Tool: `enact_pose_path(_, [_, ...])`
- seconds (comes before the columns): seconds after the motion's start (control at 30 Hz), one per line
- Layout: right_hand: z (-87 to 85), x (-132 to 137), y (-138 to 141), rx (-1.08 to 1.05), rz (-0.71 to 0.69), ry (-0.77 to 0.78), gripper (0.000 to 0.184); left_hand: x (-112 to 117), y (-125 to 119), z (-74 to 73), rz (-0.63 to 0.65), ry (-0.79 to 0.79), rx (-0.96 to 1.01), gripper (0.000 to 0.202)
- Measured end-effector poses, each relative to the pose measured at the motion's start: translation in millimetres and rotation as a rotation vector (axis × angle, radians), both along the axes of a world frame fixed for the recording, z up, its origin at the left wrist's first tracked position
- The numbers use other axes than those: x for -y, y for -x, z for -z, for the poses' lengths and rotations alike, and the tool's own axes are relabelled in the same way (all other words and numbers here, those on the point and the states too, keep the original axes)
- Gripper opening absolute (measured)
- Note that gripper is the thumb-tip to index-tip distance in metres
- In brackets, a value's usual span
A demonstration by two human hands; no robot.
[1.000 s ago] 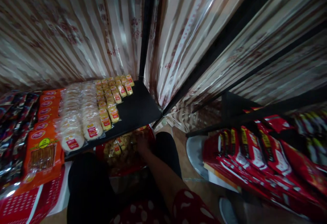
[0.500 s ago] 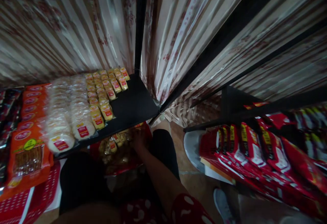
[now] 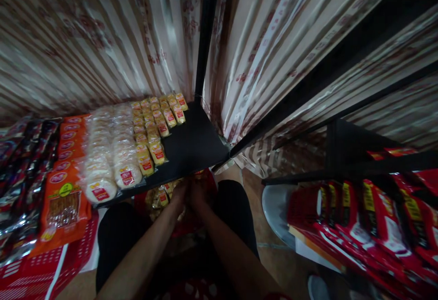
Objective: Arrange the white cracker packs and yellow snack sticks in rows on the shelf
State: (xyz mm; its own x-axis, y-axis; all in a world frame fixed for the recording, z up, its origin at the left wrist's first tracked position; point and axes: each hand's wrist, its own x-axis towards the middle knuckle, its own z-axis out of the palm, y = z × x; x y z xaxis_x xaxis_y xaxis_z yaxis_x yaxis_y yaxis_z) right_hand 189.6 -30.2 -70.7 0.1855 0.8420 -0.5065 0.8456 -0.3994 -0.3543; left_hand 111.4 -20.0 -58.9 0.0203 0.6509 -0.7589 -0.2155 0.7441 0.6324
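Left hand [image 3: 179,196] and right hand [image 3: 198,192], side by side, dip among jumbled small yellow snack packets [image 3: 160,197] in a red basket [image 3: 209,186]; shadow hides their grip.

Shelf [image 3: 191,147] black. Yellow packets [image 3: 152,129] at 9 o'clock, white rounds [image 3: 112,163] (red labels), orange packs [image 3: 65,186] at 8. Red bags [image 3: 369,218] at 4. Curtain [image 3: 102,40] beige-striped, red floral print.

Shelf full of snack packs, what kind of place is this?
Probably a small shop or its stockroom: the shelf holds neat rows of yellow packs and round cakes, and red bags line another rack on the right.
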Motion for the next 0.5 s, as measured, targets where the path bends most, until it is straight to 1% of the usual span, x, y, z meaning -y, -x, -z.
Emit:
enact_pose_path(0.13, [-26.9,7,3,-0.007,-0.018,-0.016,0.039,9,12,-10.3,-0.042,-0.026,-0.011,0.029])
enact_pose_path(0.23, [-49.3,22,-3,-0.043,-0.032,-0.053,0.037,20,15,-23.1,0.002,-0.086,-0.017,0.039])
enact_pose_path(0.33, [-69.8,41,-11,-0.044,-0.031,-0.086,0.038,30,12,-40.8,0.108,-0.220,-0.056,0.037])
enact_pose_path(0.4, [-82.6,52,-16,-0.016,-0.035,-0.109,0.038,35,9,-54.4,0.153,-0.306,-0.144,0.033])
enact_pose_path(0.5, [-100.0,65,-22,0.012,-0.054,-0.206,0.037,41,5,-73.7,0.202,-0.447,-0.239,0.025])
